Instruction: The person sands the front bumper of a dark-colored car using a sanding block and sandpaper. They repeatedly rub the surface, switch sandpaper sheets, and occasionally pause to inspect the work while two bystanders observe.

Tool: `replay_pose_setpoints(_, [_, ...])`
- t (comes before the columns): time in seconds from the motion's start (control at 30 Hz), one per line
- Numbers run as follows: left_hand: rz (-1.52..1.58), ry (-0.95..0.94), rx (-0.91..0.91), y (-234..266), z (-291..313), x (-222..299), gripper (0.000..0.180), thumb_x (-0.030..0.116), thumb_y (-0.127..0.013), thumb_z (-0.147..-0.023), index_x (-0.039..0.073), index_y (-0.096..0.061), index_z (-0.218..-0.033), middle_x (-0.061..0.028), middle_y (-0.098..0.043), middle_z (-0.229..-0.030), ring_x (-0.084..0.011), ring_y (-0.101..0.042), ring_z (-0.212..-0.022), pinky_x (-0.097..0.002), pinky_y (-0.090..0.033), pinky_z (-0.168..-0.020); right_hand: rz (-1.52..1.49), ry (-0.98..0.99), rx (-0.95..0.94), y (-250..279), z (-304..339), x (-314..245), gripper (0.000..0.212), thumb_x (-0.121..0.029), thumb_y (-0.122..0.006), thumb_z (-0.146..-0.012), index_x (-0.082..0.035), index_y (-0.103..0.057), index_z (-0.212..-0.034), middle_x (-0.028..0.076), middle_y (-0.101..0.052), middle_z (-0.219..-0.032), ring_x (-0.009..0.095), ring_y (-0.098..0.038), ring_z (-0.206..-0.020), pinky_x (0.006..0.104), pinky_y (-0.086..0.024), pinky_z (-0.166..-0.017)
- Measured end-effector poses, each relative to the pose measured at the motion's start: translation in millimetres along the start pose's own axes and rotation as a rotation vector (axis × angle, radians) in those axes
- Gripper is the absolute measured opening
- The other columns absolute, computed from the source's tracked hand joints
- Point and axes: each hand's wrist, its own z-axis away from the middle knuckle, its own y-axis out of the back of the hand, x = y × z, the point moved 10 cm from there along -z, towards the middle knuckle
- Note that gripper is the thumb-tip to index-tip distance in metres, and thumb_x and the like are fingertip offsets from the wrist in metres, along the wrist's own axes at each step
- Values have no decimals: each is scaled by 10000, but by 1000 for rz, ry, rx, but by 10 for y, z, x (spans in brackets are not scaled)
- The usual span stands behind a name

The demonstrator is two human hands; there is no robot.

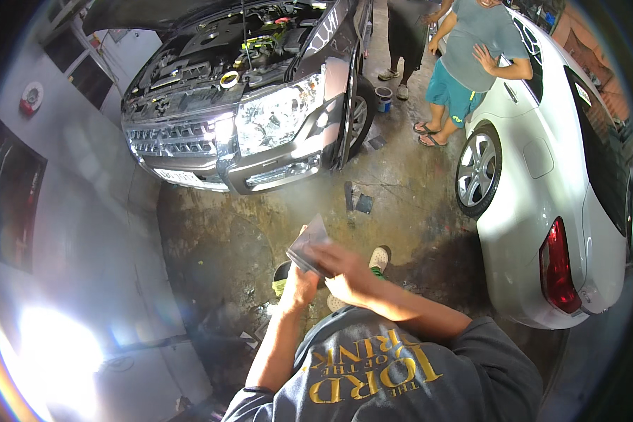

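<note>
In front of my body I hold a thin, dark grey sheet (309, 243) that looks like sandpaper, tilted with one corner pointing up and away. My left hand (300, 287) grips its lower left edge from below. Across its right side lies my right hand (344, 271), the fingers slightly blurred and pressed over the sheet. Just left of my left hand, partly hidden by it, is a dark round container (282, 271) with something yellow-green (279, 288) at its side.
Ahead stands a dark car (274, 169) with its hood up. A white car (527, 190) is at right, with a person in a grey shirt (482, 42) beside it. Dark scraps (363, 204) and a paint bucket (383, 100) are on the wet floor. A wall (84, 211) runs along the left.
</note>
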Motion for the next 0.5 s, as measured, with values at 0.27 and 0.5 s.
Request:
replay_pose_setpoints(0.27, [109,-34,-45,-81,-7,402,850,239,-681,-947,38,-196,-1615,-108,-431,-1541,-209,-435,-1388,-358,-341,-1173,143,-5,136,127,-37,133,637,133,-637,-782,-73,-593,-1383,147,-622,-1346,346,-598,-1248,391,-497,-1040])
replay_pose_setpoints(0.5, [31,-95,1,0,-79,312,771,239,-668,-952,52,-277,-1590,-128,-524,-1444,-217,-509,-1328,-380,-396,-1141,111,78,163,268,-163,115,589,50,-669,-779,-30,-586,-1356,158,-616,-1350,353,-609,-1225,412,-512,-1022])
